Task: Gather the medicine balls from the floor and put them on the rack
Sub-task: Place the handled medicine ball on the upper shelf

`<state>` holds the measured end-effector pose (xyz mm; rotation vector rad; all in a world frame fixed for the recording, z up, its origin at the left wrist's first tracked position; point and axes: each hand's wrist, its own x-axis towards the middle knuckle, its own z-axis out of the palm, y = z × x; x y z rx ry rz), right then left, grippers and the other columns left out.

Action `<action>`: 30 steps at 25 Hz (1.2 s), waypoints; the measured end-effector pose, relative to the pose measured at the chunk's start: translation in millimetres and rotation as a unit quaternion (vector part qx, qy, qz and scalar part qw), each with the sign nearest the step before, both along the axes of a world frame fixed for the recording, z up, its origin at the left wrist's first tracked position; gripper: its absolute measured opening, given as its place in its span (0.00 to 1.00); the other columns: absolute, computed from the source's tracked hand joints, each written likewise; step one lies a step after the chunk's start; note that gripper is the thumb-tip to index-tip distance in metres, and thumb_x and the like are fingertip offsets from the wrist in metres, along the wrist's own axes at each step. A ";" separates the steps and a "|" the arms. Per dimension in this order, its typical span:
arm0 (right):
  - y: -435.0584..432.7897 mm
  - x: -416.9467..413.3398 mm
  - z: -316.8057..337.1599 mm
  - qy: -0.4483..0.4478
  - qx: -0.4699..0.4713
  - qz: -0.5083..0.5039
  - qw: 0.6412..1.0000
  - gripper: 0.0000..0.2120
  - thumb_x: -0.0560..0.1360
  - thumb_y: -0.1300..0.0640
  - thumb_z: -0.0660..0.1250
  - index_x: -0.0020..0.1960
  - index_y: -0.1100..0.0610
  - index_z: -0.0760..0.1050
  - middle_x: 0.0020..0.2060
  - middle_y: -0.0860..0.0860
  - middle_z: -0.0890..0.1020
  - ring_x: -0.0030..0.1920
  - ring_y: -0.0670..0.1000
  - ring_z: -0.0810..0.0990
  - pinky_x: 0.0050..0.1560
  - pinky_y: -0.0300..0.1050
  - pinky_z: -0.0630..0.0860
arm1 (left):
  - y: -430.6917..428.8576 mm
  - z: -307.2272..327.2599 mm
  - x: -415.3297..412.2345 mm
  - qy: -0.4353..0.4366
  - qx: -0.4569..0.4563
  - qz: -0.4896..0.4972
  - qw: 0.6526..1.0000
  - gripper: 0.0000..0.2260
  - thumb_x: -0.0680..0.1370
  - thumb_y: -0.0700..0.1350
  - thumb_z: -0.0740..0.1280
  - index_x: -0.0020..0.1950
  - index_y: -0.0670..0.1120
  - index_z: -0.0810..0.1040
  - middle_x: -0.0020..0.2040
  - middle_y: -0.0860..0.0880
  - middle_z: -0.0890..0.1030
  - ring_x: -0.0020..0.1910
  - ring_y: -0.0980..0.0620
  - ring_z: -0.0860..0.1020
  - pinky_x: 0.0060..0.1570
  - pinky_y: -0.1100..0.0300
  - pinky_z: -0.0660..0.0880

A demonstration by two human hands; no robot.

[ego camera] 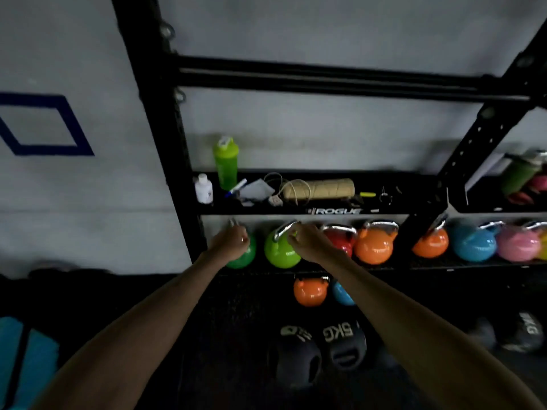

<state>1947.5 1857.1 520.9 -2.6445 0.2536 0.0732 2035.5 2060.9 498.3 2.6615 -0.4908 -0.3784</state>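
On the black rack (154, 113), the left hand (232, 243) is curled round the handle of a green kettlebell (244, 259) at the row's left end. Just right of it, the right hand (307, 244) grips the steel handle of a lime kettlebell (279, 255). Nearer and lower, between the forearms, a dark medicine ball (299, 361) sits beside a 5KG medicine ball (344, 346), and a blurred third medicine ball (522, 335) lies far right; floor or bottom shelf, I cannot tell.
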 end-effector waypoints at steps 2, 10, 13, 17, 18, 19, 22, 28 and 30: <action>-22.8 -14.7 -48.5 0.046 0.025 -0.003 0.999 0.13 0.78 0.50 0.62 0.53 0.57 0.79 0.51 0.61 0.84 0.54 0.63 0.82 0.52 0.51 0.77 | -17.2 -45.8 -20.9 0.049 0.021 -0.015 0.998 0.11 0.80 0.46 0.61 0.49 0.42 0.80 0.52 0.41 0.83 0.54 0.40 0.81 0.51 0.52 0.77; -113.8 -64.3 -223.1 0.237 0.112 -0.027 0.965 0.13 0.78 0.50 0.60 0.53 0.57 0.78 0.52 0.59 0.83 0.54 0.61 0.81 0.53 0.51 0.78 | -86.8 -204.6 -85.1 0.242 0.094 0.051 0.964 0.12 0.81 0.49 0.60 0.56 0.45 0.78 0.51 0.44 0.82 0.49 0.43 0.81 0.52 0.49 0.79; -138.4 -79.4 -299.1 0.286 0.140 -0.033 0.947 0.15 0.79 0.50 0.59 0.54 0.60 0.77 0.51 0.61 0.82 0.52 0.62 0.80 0.49 0.51 0.75 | -111.8 -269.4 -104.4 0.283 0.090 0.065 0.953 0.12 0.81 0.49 0.61 0.56 0.45 0.80 0.50 0.43 0.82 0.49 0.43 0.81 0.52 0.47 0.79; -154.5 -109.8 -402.0 0.335 0.169 -0.085 0.923 0.13 0.80 0.55 0.58 0.37 0.53 0.68 0.31 0.54 0.74 0.31 0.54 0.71 0.31 0.46 0.66 | -128.4 -357.4 -111.0 0.333 0.086 0.089 0.935 0.10 0.81 0.49 0.63 0.56 0.46 0.79 0.51 0.42 0.82 0.50 0.41 0.82 0.52 0.45 0.80; -155.1 -116.3 -430.2 0.331 0.175 -0.104 0.921 0.17 0.81 0.58 0.58 0.34 0.50 0.62 0.28 0.52 0.68 0.27 0.52 0.65 0.29 0.45 0.61 | -130.0 -385.5 -109.4 0.341 0.086 0.090 0.932 0.10 0.81 0.48 0.63 0.57 0.45 0.79 0.53 0.41 0.82 0.51 0.40 0.81 0.52 0.46 0.80; -154.8 -122.7 -459.8 0.342 0.178 -0.122 0.914 0.19 0.81 0.60 0.58 0.33 0.50 0.59 0.27 0.51 0.65 0.27 0.50 0.62 0.28 0.44 0.58 | -128.9 -417.4 -108.3 0.344 0.083 0.092 0.931 0.10 0.81 0.47 0.64 0.58 0.44 0.78 0.55 0.41 0.81 0.53 0.40 0.81 0.53 0.47 0.79; -157.4 -139.9 -556.0 0.388 0.199 -0.226 0.871 0.11 0.81 0.58 0.58 0.40 0.56 0.71 0.37 0.55 0.75 0.36 0.54 0.74 0.35 0.45 0.68 | -123.0 -516.5 -103.3 0.355 0.089 0.111 0.924 0.13 0.81 0.46 0.63 0.64 0.44 0.75 0.59 0.41 0.79 0.57 0.40 0.79 0.57 0.48 0.76; -140.9 -148.9 -719.5 0.351 0.239 -0.352 0.834 0.26 0.79 0.53 0.63 0.74 0.62 0.66 0.67 0.62 0.74 0.65 0.64 0.75 0.63 0.55 0.74 | -99.8 -705.6 -74.4 0.418 0.078 0.170 0.889 0.21 0.80 0.44 0.67 0.72 0.43 0.68 0.64 0.39 0.76 0.61 0.39 0.77 0.61 0.49 0.74; -134.1 -139.8 -765.8 0.307 0.247 -0.387 0.834 0.25 0.79 0.56 0.65 0.73 0.63 0.66 0.67 0.63 0.74 0.67 0.65 0.74 0.64 0.53 0.71 | -100.5 -757.9 -59.8 0.434 0.034 0.211 0.875 0.25 0.79 0.41 0.69 0.74 0.43 0.66 0.68 0.38 0.74 0.64 0.40 0.75 0.63 0.50 0.73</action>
